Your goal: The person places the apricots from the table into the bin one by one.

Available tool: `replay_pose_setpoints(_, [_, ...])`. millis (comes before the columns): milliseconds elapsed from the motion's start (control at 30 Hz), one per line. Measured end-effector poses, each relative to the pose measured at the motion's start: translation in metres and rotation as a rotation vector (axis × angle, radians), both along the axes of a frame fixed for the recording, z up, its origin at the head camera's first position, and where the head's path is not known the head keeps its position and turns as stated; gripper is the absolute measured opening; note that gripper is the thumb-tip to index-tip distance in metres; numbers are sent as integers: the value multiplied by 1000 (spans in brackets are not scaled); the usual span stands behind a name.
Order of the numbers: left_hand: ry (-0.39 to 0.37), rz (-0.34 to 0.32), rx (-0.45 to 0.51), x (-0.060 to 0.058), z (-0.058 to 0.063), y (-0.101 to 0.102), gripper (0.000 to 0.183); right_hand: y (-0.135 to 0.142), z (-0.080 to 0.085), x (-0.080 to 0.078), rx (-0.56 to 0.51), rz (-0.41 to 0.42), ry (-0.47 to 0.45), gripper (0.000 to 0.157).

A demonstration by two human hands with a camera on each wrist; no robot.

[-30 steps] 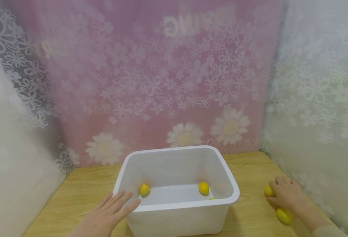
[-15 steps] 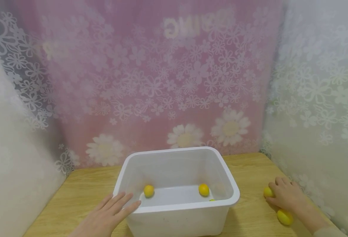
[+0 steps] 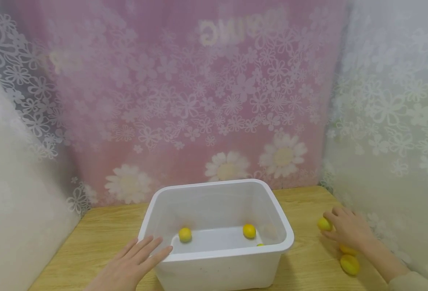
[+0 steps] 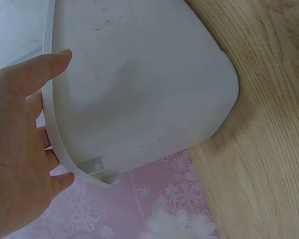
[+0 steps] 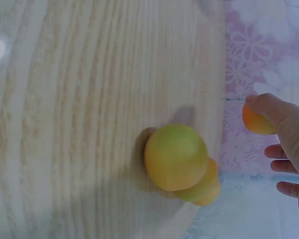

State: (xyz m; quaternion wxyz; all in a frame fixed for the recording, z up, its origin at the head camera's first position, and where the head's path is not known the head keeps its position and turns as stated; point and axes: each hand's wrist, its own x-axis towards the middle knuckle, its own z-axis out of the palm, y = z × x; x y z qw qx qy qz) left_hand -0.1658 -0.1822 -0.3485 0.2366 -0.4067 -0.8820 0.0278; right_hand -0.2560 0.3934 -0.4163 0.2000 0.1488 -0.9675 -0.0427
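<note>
Nearest, left: the person's left hand [image 3: 126,264] is resting at the near-left corner of a white, deep, rectangular plastic tub [image 3: 217,270]. Its fingers are lying spread and nearly straight on the rim; in the left wrist view the thumb is extending along the outer wall. That wall is bearing small dark marks, too small to read.

Nearest, right: a smooth yellow rounded fruit [image 3: 350,264] is lying on the wood-grain tabletop [image 3: 303,206], with a partly hidden yellow-orange fruit [image 3: 348,249] sitting just behind it.

Beyond these, the right hand [image 3: 352,232], above a pale sleeve [image 3: 412,283], is pinching a yellow-green fruit [image 3: 325,224] between thumb and fingers, outside the tub and well to its right. Whether this fruit is touching the tabletop, cannot tell.

Inside the tub: a yellow sliver of fruit [image 3: 260,244] is showing over the near rim; one yellow fruit [image 3: 185,235] is lying toward the left end, another deeper yellow fruit [image 3: 249,231] toward the right, well apart.

Farthest: a pink sheet with white flower outlines [image 3: 155,32] is hanging behind, showing large white daisies [image 3: 283,157] low down. Near its top, pale yellow lettering [image 3: 209,33] is appearing faintly; the leftmost character is resembling a G, the remainder blurring.
</note>
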Motion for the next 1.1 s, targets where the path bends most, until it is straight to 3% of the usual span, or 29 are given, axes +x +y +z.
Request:
replay_pose_setpoints(433, [17, -7, -8, 0, -1, 0, 81, -21, 40, -6, 10, 87, 81, 44])
replay_pose_setpoints(700, [115, -35, -7, -3, -3, -1, 80, -24, 65, -12, 22, 125, 87, 45])
replay_pose_setpoints(1100, [48, -17, -6, -2, 0, 0, 77, -37, 96, -15, 51, 145, 152, 42])
